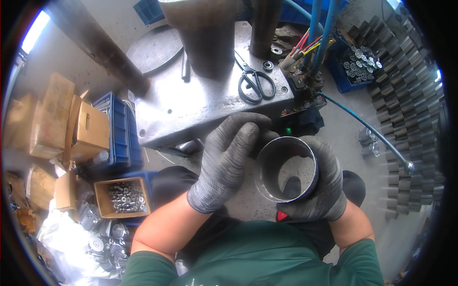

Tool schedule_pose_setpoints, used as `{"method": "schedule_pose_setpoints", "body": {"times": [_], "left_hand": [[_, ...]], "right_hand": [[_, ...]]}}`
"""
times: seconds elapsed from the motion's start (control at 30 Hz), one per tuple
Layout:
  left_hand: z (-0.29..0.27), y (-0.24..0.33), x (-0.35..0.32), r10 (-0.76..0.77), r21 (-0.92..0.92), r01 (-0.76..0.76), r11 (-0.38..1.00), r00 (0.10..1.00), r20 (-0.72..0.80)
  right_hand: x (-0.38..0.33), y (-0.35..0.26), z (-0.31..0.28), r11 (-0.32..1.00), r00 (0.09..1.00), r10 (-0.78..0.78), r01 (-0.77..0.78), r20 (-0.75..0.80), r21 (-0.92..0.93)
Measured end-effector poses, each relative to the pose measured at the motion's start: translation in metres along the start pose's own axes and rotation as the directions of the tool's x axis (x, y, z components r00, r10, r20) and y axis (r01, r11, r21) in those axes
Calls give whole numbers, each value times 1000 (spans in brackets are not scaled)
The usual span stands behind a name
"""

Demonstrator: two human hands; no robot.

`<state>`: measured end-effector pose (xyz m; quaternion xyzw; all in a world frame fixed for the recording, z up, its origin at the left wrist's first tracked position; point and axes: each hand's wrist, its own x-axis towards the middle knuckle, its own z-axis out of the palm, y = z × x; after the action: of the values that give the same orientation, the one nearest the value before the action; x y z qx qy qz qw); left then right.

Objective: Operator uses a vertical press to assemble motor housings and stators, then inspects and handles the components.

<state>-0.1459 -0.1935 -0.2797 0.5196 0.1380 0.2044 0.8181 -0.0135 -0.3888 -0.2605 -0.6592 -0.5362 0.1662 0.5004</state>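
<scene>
Both my hands wear grey knitted gloves with dark coated fingers. A short, hollow metal tube [263, 177] is held over my lap, its round mouth tilted toward me, and the floor shows through its bore. My right hand [329, 186] wraps around the tube's right side and underside. From the far left, my left hand [226, 155] reaches with bent fingers pressed together; the fingertips meet the tube's far outer wall and are partly hidden. A small red piece [282, 216] shows beneath my right hand; what it belongs to is hidden.
Ahead stands a metal press table [200, 107] with thick columns, black-handled scissors [256, 86] and a ring-shaped part [267, 66]. Stacked tubes [405, 124] line the right side. On the left are cardboard boxes [90, 126], a blue crate [119, 136] and a carton of small metal parts [99, 198].
</scene>
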Motion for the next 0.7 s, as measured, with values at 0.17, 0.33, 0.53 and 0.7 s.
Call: {"method": "schedule_pose_setpoints", "body": {"times": [0.17, 0.33, 0.53, 0.7], "left_hand": [[2, -5, 1, -4, -83, 2, 997, 1000, -23], [15, -1, -2, 14, 202, -1, 979, 998, -65], [14, -8, -13, 253, 410, -192, 892, 962, -99], [8, -16, -13, 423, 407, -359, 840, 903, -76]], "right_hand": [[-4, 9, 1, 999, 997, -48, 48, -58, -7], [0, 8, -1, 953, 986, -162, 149, -27, -265], [1, 12, 6, 860, 924, -377, 320, -72, -398], [2, 13, 6, 861, 907, -414, 361, -80, -358]]}}
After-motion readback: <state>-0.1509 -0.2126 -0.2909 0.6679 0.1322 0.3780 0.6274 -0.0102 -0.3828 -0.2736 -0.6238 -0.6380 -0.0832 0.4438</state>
